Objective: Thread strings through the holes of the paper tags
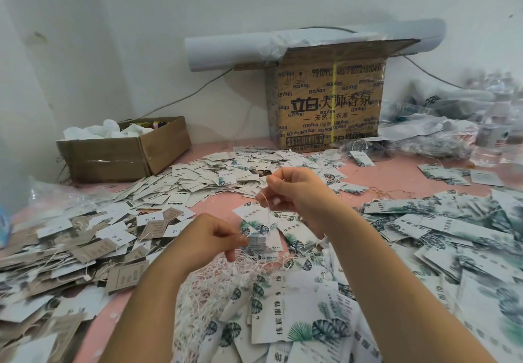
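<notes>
Pink tabletop (218, 202) heaped with loose tags (195, 177), printed carton (328, 102) behind.

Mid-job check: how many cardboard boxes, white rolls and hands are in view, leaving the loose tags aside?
Cardboard boxes: 2 (open box, printed box)
White roll: 1
Hands: 2 (left hand holding a tag stack, right hand pinching a string)
Total: 5
Loose tags: too many to count

Soft, even indoor light with faint shadows; frame edges bend; bottles (493, 133) far beyond the right hand (294, 192) are smeared.
</notes>
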`<state>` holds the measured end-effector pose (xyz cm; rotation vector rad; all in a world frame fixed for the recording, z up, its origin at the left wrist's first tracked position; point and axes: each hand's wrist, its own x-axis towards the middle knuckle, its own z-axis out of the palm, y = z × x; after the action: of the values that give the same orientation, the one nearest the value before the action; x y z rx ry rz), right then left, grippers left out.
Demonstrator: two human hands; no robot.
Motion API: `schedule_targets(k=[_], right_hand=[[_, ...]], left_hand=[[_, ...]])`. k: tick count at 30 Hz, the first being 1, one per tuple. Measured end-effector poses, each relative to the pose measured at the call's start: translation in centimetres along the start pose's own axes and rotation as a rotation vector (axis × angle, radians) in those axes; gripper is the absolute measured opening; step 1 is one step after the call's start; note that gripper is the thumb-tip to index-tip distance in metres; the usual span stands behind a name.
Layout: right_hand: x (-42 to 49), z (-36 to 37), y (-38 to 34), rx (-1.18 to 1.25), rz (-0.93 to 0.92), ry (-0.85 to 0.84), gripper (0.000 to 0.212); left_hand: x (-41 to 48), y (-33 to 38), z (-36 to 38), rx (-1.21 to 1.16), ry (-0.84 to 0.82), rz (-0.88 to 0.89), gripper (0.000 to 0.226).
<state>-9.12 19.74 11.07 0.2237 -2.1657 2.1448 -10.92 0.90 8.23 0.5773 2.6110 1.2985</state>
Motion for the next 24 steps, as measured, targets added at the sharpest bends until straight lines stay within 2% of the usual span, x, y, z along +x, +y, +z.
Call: schedule_targets(k=[4, 9, 15, 20, 24], right_hand=[[0.0, 0.5, 0.4, -0.13, 0.052, -0.064, 0.017], [-0.1, 1.1, 0.8, -0.249, 0.084, -0.188, 0.009], [0.0, 1.3, 0.8, -0.323, 0.074, -0.278, 0.014], [0.1, 1.4, 1.0, -0.53, 0.001, -0.243, 0.009], [0.0, 1.0, 0.8, -0.549, -0.016, -0.218, 0.012]], left_hand=[[0.0, 0.3, 0.2, -0.079, -0.005, 0.032, 0.019], [0.1, 0.6, 0.3, -0.136, 0.005, 0.056, 0.025], [0.2, 0.8, 0.4, -0.082, 0.02, 0.055, 0.042], [0.1, 1.0, 0.5, -0.126, 0.041, 0.071, 0.036], [0.1, 1.0, 0.5, -0.143, 0.078, 0.101, 0.038]])
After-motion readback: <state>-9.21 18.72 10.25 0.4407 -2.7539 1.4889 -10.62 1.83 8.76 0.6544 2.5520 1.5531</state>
